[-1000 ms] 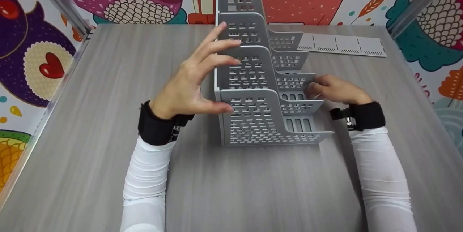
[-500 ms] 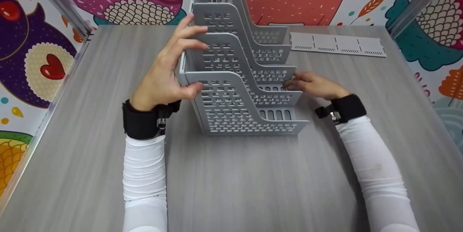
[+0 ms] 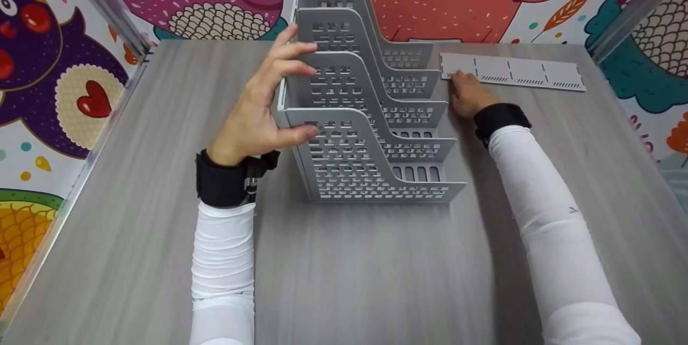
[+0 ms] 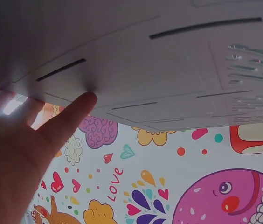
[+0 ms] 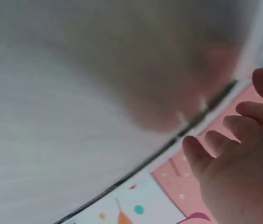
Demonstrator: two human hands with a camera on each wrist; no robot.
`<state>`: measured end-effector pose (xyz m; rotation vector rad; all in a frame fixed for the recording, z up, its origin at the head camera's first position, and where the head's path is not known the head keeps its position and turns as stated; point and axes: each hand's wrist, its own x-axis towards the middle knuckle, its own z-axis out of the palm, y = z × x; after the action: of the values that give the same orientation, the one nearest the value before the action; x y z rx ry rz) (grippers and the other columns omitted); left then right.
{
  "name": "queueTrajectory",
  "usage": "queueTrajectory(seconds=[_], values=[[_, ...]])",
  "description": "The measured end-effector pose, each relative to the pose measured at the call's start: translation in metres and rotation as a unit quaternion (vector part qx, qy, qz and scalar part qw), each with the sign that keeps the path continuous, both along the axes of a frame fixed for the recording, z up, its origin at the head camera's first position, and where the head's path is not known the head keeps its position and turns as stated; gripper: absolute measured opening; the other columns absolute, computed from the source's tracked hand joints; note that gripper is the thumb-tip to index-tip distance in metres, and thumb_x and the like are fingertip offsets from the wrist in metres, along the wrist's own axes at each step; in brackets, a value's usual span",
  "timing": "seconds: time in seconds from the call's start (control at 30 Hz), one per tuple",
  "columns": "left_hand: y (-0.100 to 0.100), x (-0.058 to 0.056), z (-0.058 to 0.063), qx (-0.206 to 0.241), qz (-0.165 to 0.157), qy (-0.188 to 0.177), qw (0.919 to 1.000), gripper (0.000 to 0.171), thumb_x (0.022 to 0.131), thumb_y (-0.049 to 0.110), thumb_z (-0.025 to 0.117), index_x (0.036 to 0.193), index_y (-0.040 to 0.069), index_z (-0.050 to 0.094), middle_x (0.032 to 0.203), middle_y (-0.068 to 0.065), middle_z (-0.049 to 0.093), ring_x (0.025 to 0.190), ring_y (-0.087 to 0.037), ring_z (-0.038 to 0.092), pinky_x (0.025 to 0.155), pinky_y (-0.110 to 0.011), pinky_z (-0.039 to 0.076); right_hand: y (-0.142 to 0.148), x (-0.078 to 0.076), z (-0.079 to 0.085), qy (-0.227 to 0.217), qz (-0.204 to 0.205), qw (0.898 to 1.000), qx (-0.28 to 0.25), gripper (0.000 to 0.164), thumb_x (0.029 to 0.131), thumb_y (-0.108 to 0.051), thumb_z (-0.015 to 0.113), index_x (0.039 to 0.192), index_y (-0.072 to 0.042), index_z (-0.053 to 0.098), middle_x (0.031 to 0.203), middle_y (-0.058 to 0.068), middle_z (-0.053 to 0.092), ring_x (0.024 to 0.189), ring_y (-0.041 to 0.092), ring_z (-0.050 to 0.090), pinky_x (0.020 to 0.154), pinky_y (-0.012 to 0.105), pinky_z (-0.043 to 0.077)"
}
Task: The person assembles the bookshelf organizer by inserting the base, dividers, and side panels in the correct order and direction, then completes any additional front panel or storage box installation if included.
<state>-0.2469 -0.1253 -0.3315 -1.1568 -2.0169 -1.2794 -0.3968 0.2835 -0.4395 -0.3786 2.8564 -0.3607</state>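
Note:
A grey plastic file organizer [image 3: 344, 173] with slatted, stepped dividers stands upright on the table. My left hand [image 3: 258, 108] grips its back left edge, the thumb on the front divider and the fingers spread over the compartments behind. In the left wrist view a finger [image 4: 90, 99] touches the organizer's slotted back panel [image 4: 136, 74]. To the right of the organizer, my right hand [image 3: 468, 92] reaches forward with loosely bent fingers, their tips at the left end of a flat light grey slotted panel [image 3: 527, 72]. The right wrist view shows those fingers [image 5: 197, 154] apart and relaxed.
The grey wood-grain table [image 3: 344, 270] meets a wall of cartoon animals [image 3: 430, 1] at the back. Metal posts [image 3: 107, 6] frame the side walls. The organizer's tall back rises past the top of the head view.
The organizer has slid left, my left hand moving with it. My right hand has left the organizer's front lips and reached forward to the flat panel's left end.

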Motion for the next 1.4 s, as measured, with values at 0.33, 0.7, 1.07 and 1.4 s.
queueTrajectory(seconds=[0.33, 0.7, 1.07, 1.4], values=[[0.001, -0.001, 0.001, 0.007, -0.004, 0.001, 1.0000, 0.067, 0.079, 0.057, 0.074, 0.119, 0.006, 0.055, 0.145, -0.021, 0.050, 0.154, -0.038, 0.020, 0.125, -0.051, 0.020, 0.002, 0.031, 0.028, 0.049, -0.108, 0.993, -0.007, 0.037, 0.098, -0.018, 0.050, 0.114, 0.010, 0.067, 0.107, 0.032, 0.067, 0.095, 0.046, 0.060, 0.088, 0.057, 0.050], [0.003, -0.001, -0.003, 0.003, -0.006, -0.008, 0.9999, 0.066, 0.078, 0.053, 0.075, 0.120, 0.007, 0.055, 0.145, -0.019, 0.050, 0.155, -0.036, 0.020, 0.125, -0.052, 0.021, 0.006, 0.059, 0.021, -0.100, -0.297, 0.948, 0.049, 0.101, 0.090, -0.076, 0.042, 0.149, 0.005, 0.031, 0.120, 0.035, 0.051, 0.096, 0.047, 0.054, 0.078, 0.051, 0.055], [0.000, -0.001, 0.000, 0.000, 0.001, -0.012, 0.9999, 0.063, 0.077, 0.047, 0.076, 0.121, 0.008, 0.055, 0.146, -0.018, 0.050, 0.155, -0.034, 0.020, 0.126, -0.050, 0.020, 0.006, 0.066, 0.027, -0.141, -0.166, 0.974, 0.062, 0.087, 0.085, -0.059, 0.066, 0.143, 0.000, 0.038, 0.122, 0.034, 0.053, 0.101, 0.043, 0.053, 0.086, 0.053, 0.053], [0.001, -0.002, 0.000, -0.002, -0.005, -0.004, 1.0000, 0.064, 0.079, 0.049, 0.075, 0.122, 0.007, 0.054, 0.145, -0.019, 0.049, 0.155, -0.035, 0.019, 0.126, -0.050, 0.019, -0.001, 0.085, 0.021, -0.123, -0.104, 0.986, 0.033, 0.101, 0.077, -0.034, 0.079, 0.157, -0.001, 0.026, 0.153, 0.038, 0.033, 0.134, 0.050, 0.042, 0.113, 0.063, 0.036]])
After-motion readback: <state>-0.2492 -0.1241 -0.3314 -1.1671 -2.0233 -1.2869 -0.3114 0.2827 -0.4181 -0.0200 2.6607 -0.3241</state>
